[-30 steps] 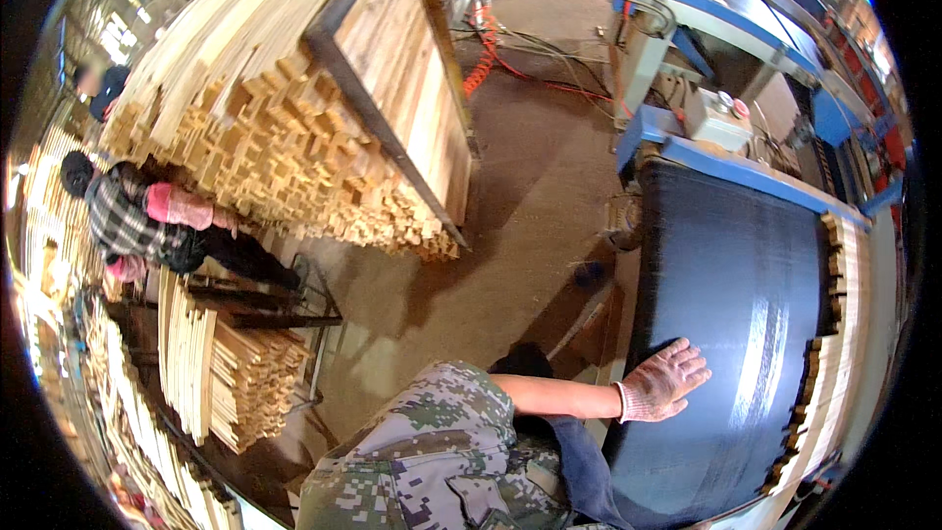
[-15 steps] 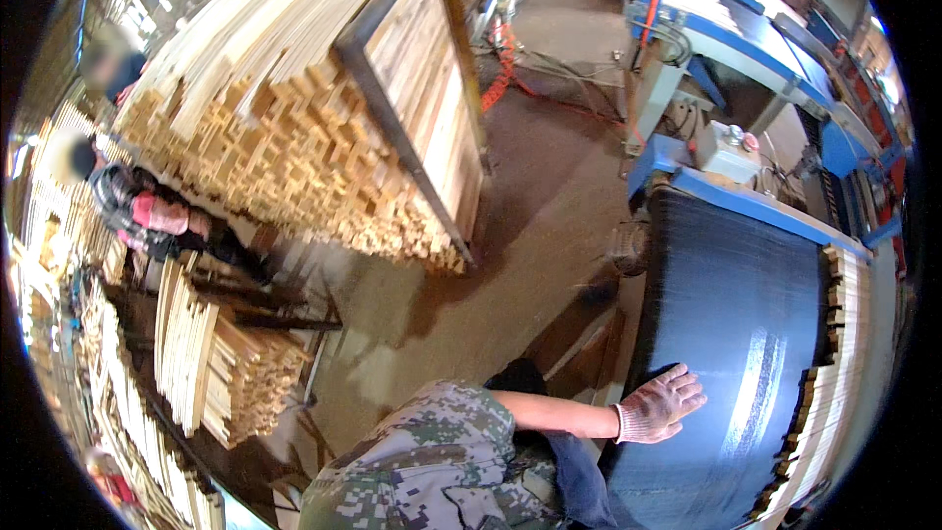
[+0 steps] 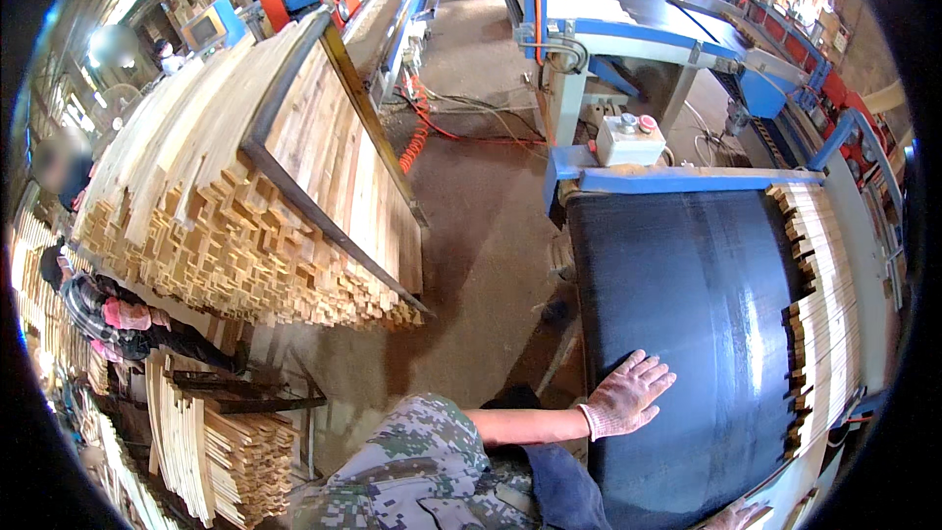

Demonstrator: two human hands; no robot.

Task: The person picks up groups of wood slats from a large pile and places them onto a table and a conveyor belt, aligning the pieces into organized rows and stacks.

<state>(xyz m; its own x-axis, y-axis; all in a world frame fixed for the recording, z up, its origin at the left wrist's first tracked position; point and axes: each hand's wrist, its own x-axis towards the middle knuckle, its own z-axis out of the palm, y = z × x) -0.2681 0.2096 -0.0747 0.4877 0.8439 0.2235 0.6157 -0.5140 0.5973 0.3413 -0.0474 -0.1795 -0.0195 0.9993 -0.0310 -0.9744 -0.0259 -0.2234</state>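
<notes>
My left hand [image 3: 628, 395], in a pale, soiled work glove, lies with fingers spread on the near left part of a dark conveyor belt [image 3: 677, 285]. Nothing is in it. At the bottom edge my right hand [image 3: 736, 515], also gloved, shows only in part. Its fingers look stretched out, close to the belt's near right corner. Along the belt's right side runs a row of narrow wooden strips [image 3: 824, 314] with uneven ends, beyond the left hand's reach.
A large stack of wooden strips [image 3: 226, 226] stands at left behind a dark metal frame [image 3: 294, 191]. A smaller stack [image 3: 221, 451] sits below it. A control box [image 3: 628, 140] with a red button tops the belt's far end. Red hoses [image 3: 417, 132] cross the floor. Other people work at far left.
My view has turned, so the stack and belt sit farther left. The right hand has come into view at the bottom. My left hand still rests on the belt.
</notes>
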